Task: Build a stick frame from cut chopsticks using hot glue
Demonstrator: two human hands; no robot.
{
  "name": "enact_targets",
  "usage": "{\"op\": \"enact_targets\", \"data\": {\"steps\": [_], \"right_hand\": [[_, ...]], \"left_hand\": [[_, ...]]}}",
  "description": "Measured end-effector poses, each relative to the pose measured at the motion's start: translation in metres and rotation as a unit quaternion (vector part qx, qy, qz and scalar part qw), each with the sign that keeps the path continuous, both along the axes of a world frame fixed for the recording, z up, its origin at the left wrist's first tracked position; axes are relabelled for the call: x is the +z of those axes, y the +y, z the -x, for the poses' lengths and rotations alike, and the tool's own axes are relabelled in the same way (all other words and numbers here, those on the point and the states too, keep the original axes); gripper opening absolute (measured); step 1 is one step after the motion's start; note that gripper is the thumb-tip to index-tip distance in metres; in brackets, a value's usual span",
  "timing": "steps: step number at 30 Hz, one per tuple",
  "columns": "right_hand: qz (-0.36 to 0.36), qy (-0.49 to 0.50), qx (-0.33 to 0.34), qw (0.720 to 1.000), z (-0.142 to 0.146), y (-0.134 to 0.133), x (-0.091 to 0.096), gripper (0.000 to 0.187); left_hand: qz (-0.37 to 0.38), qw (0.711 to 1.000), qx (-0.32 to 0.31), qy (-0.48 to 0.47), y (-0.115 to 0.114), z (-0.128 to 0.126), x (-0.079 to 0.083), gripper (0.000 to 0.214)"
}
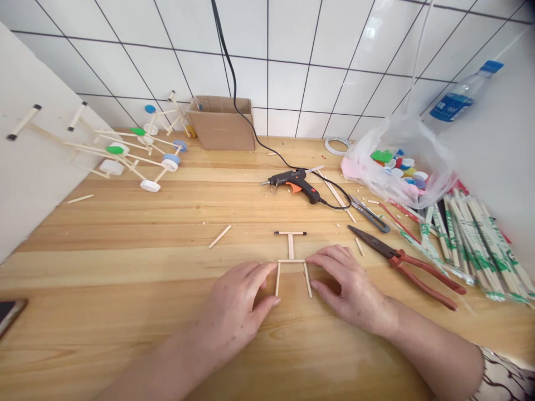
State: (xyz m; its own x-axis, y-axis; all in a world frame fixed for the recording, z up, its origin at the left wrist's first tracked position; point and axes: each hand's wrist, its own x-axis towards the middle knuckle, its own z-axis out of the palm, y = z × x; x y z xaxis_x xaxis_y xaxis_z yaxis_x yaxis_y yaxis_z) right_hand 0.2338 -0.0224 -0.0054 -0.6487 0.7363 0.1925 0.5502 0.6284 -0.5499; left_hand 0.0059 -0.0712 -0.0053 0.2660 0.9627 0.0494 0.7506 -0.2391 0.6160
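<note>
Between loosely spread hands, a stick frame, long axis and T-end toward the tiled wall.

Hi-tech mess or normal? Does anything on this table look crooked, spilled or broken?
Nothing looks plainly broken. A loose stick piece lies slanted beyond the left hand, apart from the stick frame. The frame's right leg slants outward, so it looks slightly askew.

A craft workspace, perhaps a small workshop, the view being tight: tiled wall at twelve o'clock, glue gun towards two, pliers at four, stick models at ten.
</note>
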Motion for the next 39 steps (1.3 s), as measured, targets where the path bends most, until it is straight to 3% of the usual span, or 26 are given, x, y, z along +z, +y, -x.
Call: {"op": "enact_targets", "data": {"steps": [20, 22, 29, 32, 35, 39], "right_hand": [[-0.008, 0.016, 0.008, 1.0, -0.002, 0.001, -0.001, 0.031], [-0.011, 0.022, 0.007, 1.0, -0.002, 0.001, -0.002, 0.031], [-0.044, 0.044, -0.001, 0.998, -0.003, 0.004, -0.004, 0.026], [-0.058, 0.038, -0.001, 0.998, -0.005, 0.004, -0.005, 0.024], [-0.065, 0.032, 0.001, 0.997, -0.005, 0.004, -0.007, 0.023], [-0.068, 0.032, 0.003, 0.997, -0.005, 0.004, -0.008, 0.022]], "left_hand": [[-0.006, 0.999, 0.026, -0.028, 0.0, 0.005, 0.001, 0.033], [-0.026, 0.998, 0.046, -0.026, 0.004, 0.011, 0.001, 0.027], [-0.091, 0.968, 0.216, 0.085, 0.025, 0.043, 0.007, 0.024], [-0.037, 0.959, 0.248, 0.134, 0.034, 0.054, 0.013, 0.021], [0.05, 0.959, 0.237, 0.145, 0.04, 0.058, 0.016, 0.012], [0.052, 0.968, 0.227, 0.091, 0.04, 0.05, 0.02, 0.015]]}}
